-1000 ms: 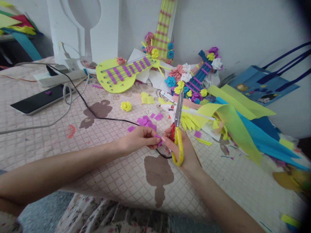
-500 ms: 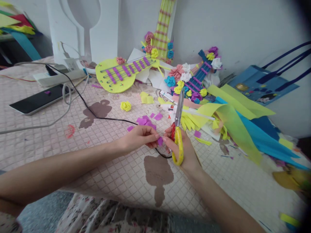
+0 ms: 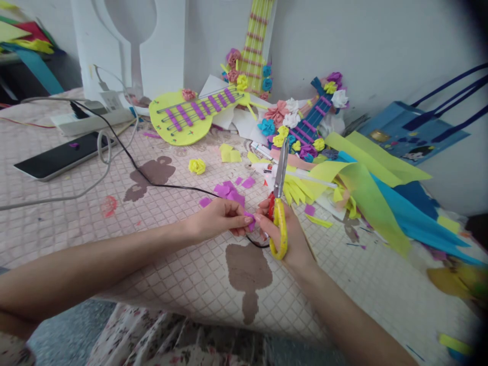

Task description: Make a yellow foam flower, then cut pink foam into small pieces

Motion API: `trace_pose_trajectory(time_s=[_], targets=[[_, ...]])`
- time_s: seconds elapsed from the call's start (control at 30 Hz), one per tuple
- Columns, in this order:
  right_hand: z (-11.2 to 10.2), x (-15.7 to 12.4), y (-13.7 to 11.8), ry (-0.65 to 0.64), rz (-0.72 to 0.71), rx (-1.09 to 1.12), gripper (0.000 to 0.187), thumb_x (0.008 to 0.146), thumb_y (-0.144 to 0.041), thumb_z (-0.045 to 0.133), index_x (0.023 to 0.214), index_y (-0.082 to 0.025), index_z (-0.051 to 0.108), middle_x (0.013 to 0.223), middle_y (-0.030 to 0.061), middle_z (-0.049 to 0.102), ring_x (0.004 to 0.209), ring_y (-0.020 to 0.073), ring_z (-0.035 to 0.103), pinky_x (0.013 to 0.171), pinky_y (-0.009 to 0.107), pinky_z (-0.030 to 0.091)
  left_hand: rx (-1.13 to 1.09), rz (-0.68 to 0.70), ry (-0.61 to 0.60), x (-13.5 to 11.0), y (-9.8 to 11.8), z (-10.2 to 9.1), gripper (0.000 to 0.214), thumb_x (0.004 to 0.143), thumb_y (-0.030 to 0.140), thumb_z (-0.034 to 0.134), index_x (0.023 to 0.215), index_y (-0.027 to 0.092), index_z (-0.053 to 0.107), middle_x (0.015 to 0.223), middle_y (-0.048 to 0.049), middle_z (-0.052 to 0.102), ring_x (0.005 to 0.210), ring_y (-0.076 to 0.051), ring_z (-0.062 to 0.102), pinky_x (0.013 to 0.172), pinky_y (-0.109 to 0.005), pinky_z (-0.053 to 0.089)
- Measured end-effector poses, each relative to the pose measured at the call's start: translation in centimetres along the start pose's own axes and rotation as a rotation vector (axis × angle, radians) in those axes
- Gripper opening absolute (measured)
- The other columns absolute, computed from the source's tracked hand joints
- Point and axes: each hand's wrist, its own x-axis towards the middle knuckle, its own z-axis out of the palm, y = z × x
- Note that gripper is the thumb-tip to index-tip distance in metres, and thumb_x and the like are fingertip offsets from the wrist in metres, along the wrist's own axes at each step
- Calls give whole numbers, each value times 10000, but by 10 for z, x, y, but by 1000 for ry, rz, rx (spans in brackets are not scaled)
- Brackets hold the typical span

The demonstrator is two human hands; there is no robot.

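Near the front edge of the surface (image 3: 171,269), as the head view shows it, the left hand (image 3: 217,221) pinches a small purple piece (image 3: 249,219) between thumb and fingertips. The right hand (image 3: 284,234) is closed around the yellow handle of the scissors (image 3: 279,203), blades together and pointing away, while its free fingertips touch the same piece. More purple scraps (image 3: 229,190) lie just behind the hands, beside a black cable (image 3: 129,152); a yellow paper guitar (image 3: 186,114) rests farther back. I judge that so small a piece needs a firm pinch close to its edge from both sides, with the blades held clear of fingers and cable.
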Motion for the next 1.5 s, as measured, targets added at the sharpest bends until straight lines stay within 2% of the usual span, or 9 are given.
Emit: trace_pose_trajectory(time_s=[0.27, 0.53, 0.67, 0.83, 0.97, 1.17, 1.27, 1.37, 1.5], targets=[[2, 1, 0, -12, 2, 1, 276, 710, -302, 681, 874, -212, 479, 704, -58, 508, 460, 70, 466, 412, 217, 403, 35, -34, -105, 0, -3, -1, 278, 717, 367, 734, 784, 104, 675, 722, -21, 683, 600, -73, 597, 617, -195, 490], [1, 1, 2, -2, -1, 4, 288, 705, -308, 681, 884, -213, 477, 725, -53, 514, 466, 71, 468, 415, 219, 408, 65, -53, -127, -1, -1, 2, 184, 696, 290, 748, 744, 125, 682, 644, 2, 660, 584, -71, 586, 583, -169, 467], [3, 0, 1, -29, 12, -5, 284, 702, -309, 676, 877, -217, 472, 711, -59, 501, 448, 74, 471, 402, 226, 407, 88, -51, -123, -1, -5, 3, 177, 737, 307, 711, 737, 131, 686, 663, -7, 670, 583, -79, 595, 585, -182, 479], [2, 1, 3, -14, -24, -10, 283, 699, -307, 684, 870, -212, 479, 697, -59, 514, 460, 72, 470, 411, 218, 410, 133, -33, -156, -1, -4, -2, 236, 699, 345, 748, 771, 131, 679, 649, -2, 652, 605, -93, 601, 590, -188, 470], [2, 1, 3, -21, 1, -12, 286, 715, -323, 687, 882, -214, 483, 701, -59, 510, 454, 72, 469, 402, 216, 408, 74, -26, -57, 1, 0, -5, 286, 724, 395, 717, 765, 119, 651, 671, -16, 659, 625, -104, 617, 641, -229, 503], [3, 1, 6, 9, -38, 58, 296, 772, -444, 647, 869, -217, 485, 603, -85, 478, 386, 60, 417, 386, 215, 402, 41, 12, 116, 2, 5, -4, 268, 726, 353, 716, 678, 114, 604, 619, 1, 631, 562, -69, 562, 588, -191, 466], [4, 1, 5, -18, 11, 44, 326, 734, -434, 683, 868, -217, 479, 613, -86, 487, 388, 64, 436, 372, 212, 385, 50, 60, 180, 1, 5, -3, 258, 725, 344, 715, 690, 111, 611, 617, 6, 613, 569, -68, 545, 579, -185, 446], [6, 0, 2, -53, 59, -1, 373, 647, -357, 756, 839, -214, 471, 642, -84, 491, 414, 66, 448, 367, 207, 377, 88, 88, 198, 0, 4, -1, 236, 745, 322, 695, 695, 106, 615, 613, 7, 596, 571, -67, 528, 564, -182, 423], [6, 0, 4, -63, 52, -21, 340, 648, -308, 742, 805, -217, 454, 610, -91, 476, 403, 67, 427, 365, 209, 358, 86, 111, 166, 0, 4, 1, 205, 757, 300, 682, 736, 110, 609, 668, -5, 615, 617, -82, 552, 593, -198, 433]])
